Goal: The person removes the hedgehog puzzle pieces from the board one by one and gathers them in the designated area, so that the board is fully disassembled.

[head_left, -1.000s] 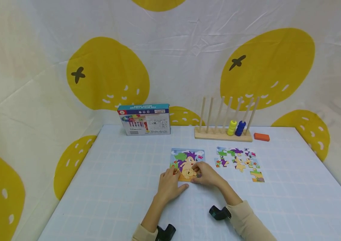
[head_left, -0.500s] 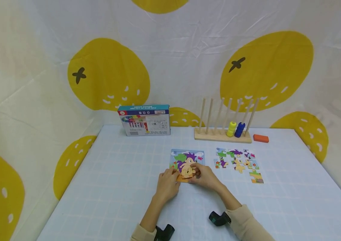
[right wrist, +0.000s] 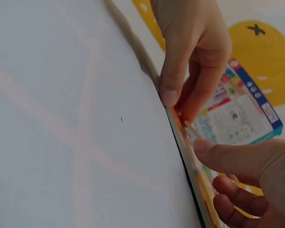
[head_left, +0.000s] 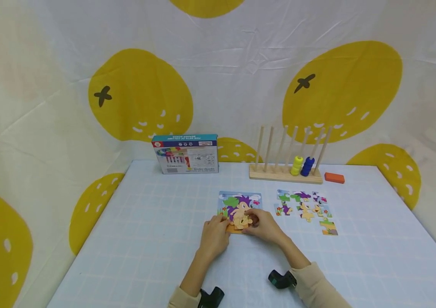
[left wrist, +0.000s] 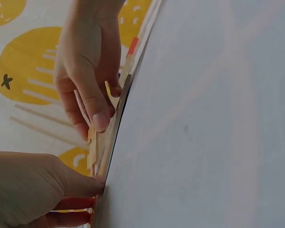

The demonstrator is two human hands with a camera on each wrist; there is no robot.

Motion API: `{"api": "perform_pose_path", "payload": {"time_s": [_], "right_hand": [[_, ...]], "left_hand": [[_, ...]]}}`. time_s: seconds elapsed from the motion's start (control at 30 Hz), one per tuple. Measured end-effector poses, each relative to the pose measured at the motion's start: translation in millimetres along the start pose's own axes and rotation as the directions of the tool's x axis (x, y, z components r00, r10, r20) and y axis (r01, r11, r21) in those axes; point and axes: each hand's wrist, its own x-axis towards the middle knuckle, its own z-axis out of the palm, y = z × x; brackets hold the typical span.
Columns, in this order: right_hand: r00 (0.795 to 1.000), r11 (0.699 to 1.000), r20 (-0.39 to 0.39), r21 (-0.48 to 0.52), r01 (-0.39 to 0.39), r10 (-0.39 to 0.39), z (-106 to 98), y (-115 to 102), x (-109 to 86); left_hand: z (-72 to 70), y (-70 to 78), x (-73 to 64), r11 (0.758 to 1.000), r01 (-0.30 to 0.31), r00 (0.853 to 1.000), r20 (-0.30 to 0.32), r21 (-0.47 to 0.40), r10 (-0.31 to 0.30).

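A hedgehog picture puzzle board [head_left: 225, 195] lies in the middle of the table in the head view. My left hand [head_left: 214, 237] grips its near left corner, thumb against the near edge and fingers over the top. Thumb and fingers of my right hand [head_left: 266, 226] pinch a tan puzzle piece [head_left: 242, 223] low over the near part of the board. From the left wrist, the piece [left wrist: 92, 153] appears edge-on, slightly above the board's edge [left wrist: 118, 118]. The right wrist view shows the left thumb [right wrist: 169, 96] at the board's corner.
Several loose puzzle pieces [head_left: 305, 207] lie right of the board. Behind them stands a wooden peg rack [head_left: 272, 172] with yellow beads [head_left: 296, 164] and blue beads [head_left: 307, 166]. An orange block [head_left: 334, 178] lies beside it. A toy box [head_left: 187, 158] stands at the back left.
My left thumb has drawn in from the table to the board's near edge. The tan piece in my right hand tilted and shifted slightly over the near part of the board.
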Motion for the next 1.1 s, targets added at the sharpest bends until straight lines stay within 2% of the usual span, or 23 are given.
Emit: {"api": "perform_pose_path", "payload": {"time_s": [0.17,0.33,0.67,0.87,0.97,1.1], "right_hand": [[0.999,1.0,-0.038,-0.019,0.005,-0.006,-14.9,6.6,-8.1],[0.997,0.998,-0.076,-0.049,-0.028,0.024,-41.7,21.6,-25.0],[0.982,0.972,-0.171,-0.206,-0.112,0.077,-94.8,58.6,-67.8],[0.965,0.924,-0.153,-0.288,-0.252,0.215,-109.9,64.2,-87.5],[0.962,0.908,-0.127,-0.319,-0.272,0.243,-112.1,64.8,-91.5],[0.963,0.908,-0.104,-0.321,-0.27,0.249,-112.0,66.0,-92.7]], "left_hand": [[0.9,0.1,1.3,1.0,0.01,1.0,-0.002,-0.002,-0.01],[-1.2,-1.0,5.7,1.0,0.017,0.999,0.05,-0.015,-0.016],[-5.3,-12.9,15.2,0.997,-0.009,0.995,0.101,-0.079,0.017],[-6.2,-16.3,17.9,0.997,-0.035,0.994,0.1,-0.072,0.042],[-6.0,-16.0,17.5,0.997,-0.037,0.994,0.096,-0.074,0.044],[-5.8,-15.3,17.0,0.996,-0.03,0.995,0.09,-0.089,0.038]]}}
